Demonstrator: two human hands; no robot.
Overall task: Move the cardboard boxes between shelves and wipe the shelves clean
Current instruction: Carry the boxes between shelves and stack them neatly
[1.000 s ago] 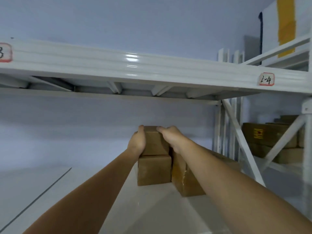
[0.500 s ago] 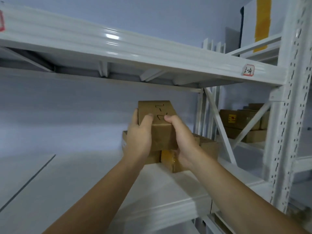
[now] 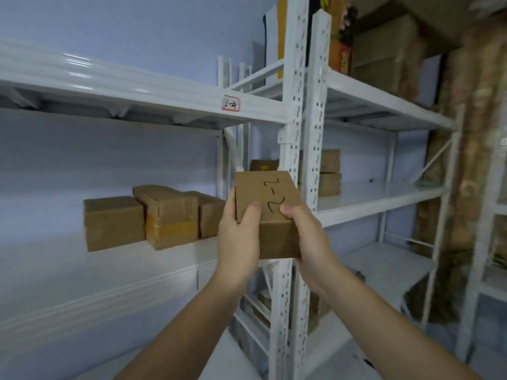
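I hold a small cardboard box (image 3: 267, 197) with black handwriting on its top in the air, in front of the white shelf upright (image 3: 288, 187). My left hand (image 3: 238, 237) grips its left side with the thumb on top. My right hand (image 3: 307, 234) grips its right side and underside. Three cardboard boxes (image 3: 153, 215) stand side by side on the white shelf (image 3: 82, 270) to the left, the middle one taped with yellow-brown tape.
The upper shelf beam carries a red-framed label (image 3: 231, 103). A second white rack (image 3: 384, 196) stands to the right with two stacked boxes (image 3: 329, 174) at its back. Large wrapped cardboard goods (image 3: 466, 160) fill the far right.
Both hands lifted the small box off the stack and carried it out to the right, clear of the shelf. The view swung right, bringing the second rack into sight.
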